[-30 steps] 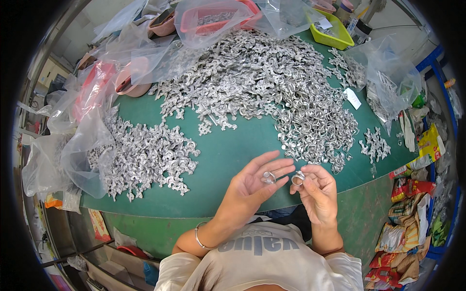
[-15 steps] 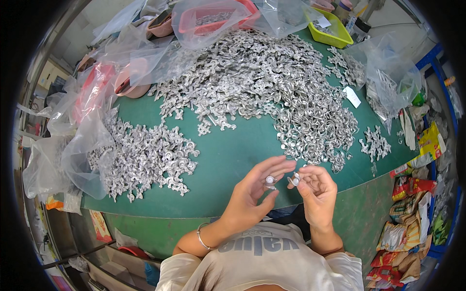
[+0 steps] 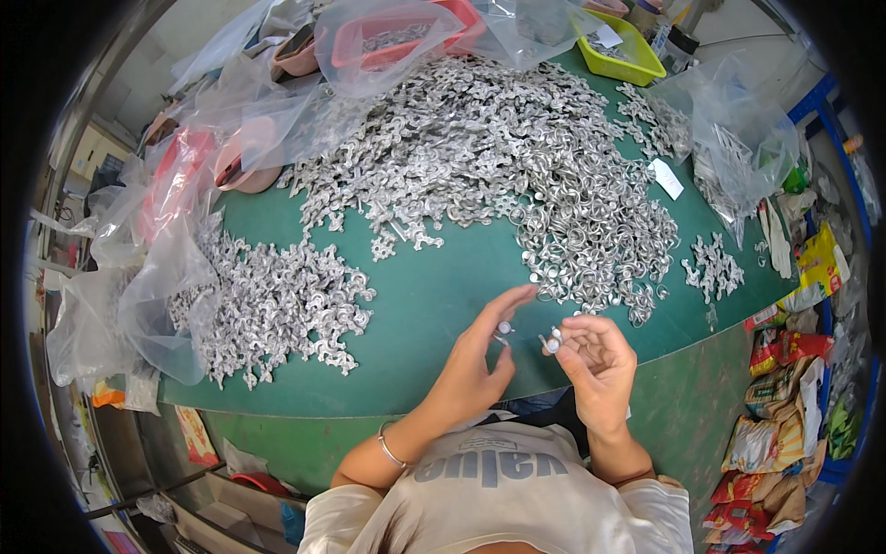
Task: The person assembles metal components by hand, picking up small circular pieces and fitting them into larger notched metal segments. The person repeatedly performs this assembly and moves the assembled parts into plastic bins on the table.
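Note:
My left hand point(image 3: 469, 367) is cupped over the table's front edge, its index finger stretched out and thumb apart. A small silvery ring-like piece with a round pale disc point(image 3: 504, 328) sits inside its fingers; how it is gripped is partly hidden. To the right, my right hand point(image 3: 602, 369) has its fingers curled and pinches similar small metal ring pieces point(image 3: 553, 344) between thumb and fingertips. The two hands are apart. Just beyond them lies a pile of silvery rings with round discs point(image 3: 600, 240).
The green table point(image 3: 434, 314) bears a large heap of flat metal castings point(image 3: 443, 138) at the back and another heap point(image 3: 277, 305) at left. A small cluster point(image 3: 713, 268) lies at right. Plastic bags point(image 3: 166, 305), a red basket point(image 3: 466, 32) and a yellow-green basket point(image 3: 623, 66) stand around.
My hands have drawn farther apart; the left moved slightly left, and its thumb and fingers spread wider. The small pieces stay with each hand.

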`<action>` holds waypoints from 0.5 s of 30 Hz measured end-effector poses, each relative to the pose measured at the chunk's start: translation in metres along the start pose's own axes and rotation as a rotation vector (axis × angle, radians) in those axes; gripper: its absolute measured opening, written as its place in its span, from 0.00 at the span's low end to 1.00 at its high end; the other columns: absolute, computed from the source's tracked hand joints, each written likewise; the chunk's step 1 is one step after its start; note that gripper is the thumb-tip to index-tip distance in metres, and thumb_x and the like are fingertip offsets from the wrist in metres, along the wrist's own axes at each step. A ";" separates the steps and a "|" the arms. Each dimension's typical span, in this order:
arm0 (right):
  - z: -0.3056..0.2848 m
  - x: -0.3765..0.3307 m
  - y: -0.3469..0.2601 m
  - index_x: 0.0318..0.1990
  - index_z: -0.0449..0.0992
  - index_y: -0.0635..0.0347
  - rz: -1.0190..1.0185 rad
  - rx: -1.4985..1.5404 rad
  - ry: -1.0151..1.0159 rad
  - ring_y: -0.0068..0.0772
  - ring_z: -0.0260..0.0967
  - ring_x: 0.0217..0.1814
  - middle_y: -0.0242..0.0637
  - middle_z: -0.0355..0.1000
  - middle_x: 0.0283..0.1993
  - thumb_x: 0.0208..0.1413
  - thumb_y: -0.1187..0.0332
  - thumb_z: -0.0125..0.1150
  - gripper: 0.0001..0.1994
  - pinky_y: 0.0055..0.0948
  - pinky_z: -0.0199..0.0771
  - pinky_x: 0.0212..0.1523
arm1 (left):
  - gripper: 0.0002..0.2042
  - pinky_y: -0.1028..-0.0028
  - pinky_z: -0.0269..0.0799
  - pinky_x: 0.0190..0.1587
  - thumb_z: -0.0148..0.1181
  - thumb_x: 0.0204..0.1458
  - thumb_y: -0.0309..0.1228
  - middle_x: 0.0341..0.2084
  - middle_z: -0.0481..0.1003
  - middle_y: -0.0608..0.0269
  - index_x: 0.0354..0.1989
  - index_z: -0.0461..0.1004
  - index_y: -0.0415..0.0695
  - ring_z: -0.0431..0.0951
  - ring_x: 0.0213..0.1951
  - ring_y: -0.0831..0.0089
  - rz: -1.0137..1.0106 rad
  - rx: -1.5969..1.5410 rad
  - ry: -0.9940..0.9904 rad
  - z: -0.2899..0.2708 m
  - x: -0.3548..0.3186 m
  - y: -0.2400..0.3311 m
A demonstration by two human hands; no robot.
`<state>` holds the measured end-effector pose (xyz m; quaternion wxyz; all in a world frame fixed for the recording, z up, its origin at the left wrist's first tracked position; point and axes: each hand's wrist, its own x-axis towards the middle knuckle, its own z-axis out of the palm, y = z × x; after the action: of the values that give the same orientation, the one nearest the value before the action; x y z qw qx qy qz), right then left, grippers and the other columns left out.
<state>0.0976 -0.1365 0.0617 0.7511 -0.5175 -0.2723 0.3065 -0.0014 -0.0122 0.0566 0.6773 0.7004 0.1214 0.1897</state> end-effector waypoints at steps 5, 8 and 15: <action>0.002 -0.002 0.003 0.44 0.67 0.72 -0.033 -0.085 0.048 0.25 0.67 0.41 0.40 0.69 0.39 0.48 0.86 0.54 0.14 0.23 0.67 0.45 | 0.29 0.69 0.58 0.55 0.39 0.40 0.08 0.52 0.63 0.53 0.56 0.56 0.38 0.66 0.53 0.66 -0.060 0.041 0.065 -0.001 0.001 -0.015; 0.001 0.002 0.012 0.42 0.69 0.70 -0.127 -0.251 0.069 0.25 0.68 0.39 0.39 0.70 0.36 0.47 0.85 0.55 0.13 0.23 0.68 0.42 | 0.26 0.71 0.65 0.49 0.41 0.41 0.08 0.47 0.66 0.52 0.52 0.61 0.38 0.71 0.46 0.67 -0.069 0.143 0.110 -0.006 0.002 -0.026; -0.003 0.016 0.054 0.37 0.71 0.68 -0.164 -0.698 -0.057 0.31 0.70 0.31 0.42 0.71 0.31 0.44 0.85 0.56 0.11 0.25 0.69 0.34 | 0.20 0.71 0.68 0.44 0.42 0.43 0.09 0.40 0.69 0.50 0.46 0.66 0.37 0.73 0.40 0.61 0.017 0.439 0.255 -0.021 0.001 -0.042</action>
<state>0.1008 -0.1116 0.0117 0.5433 -0.7104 -0.4221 0.1483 -0.0058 0.0093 0.0155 0.4866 0.8020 0.2383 0.2515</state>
